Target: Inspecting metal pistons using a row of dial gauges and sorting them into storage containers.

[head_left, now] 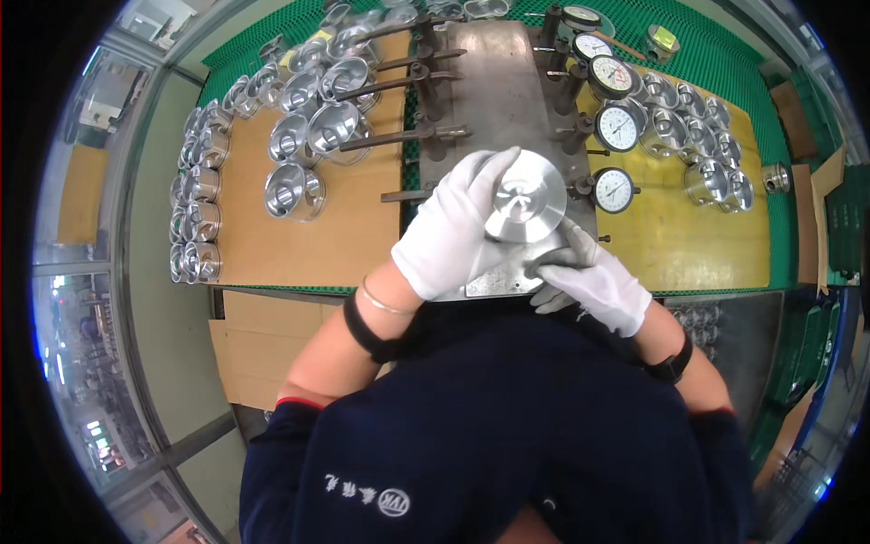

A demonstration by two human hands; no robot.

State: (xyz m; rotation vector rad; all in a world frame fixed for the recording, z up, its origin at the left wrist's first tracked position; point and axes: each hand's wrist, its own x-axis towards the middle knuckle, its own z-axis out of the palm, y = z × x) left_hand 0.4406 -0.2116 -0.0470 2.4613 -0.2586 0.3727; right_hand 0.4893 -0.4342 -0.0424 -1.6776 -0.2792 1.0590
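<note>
A silver, round, polished metal piston sits at the centre of the frame, its flat circular face turned up toward the camera; its long axis therefore runs roughly along the line of sight. Fine concentric rings and bright fan-shaped glints mark the face, with a small round spot near the middle.

The white-gloved left hand curls around its left side, gripping it, fingers reaching the upper rim. The white-gloved right hand, grey at the fingertips, bends in at the lower right; whether it pinches the piston is hard to tell.

Behind lies a grey steel plate, flanked by dark metal posts and white-faced dial gauges. More silver pistons stand on a brown board at left and a yellow board at right. Both hands hide the plate's near part.
</note>
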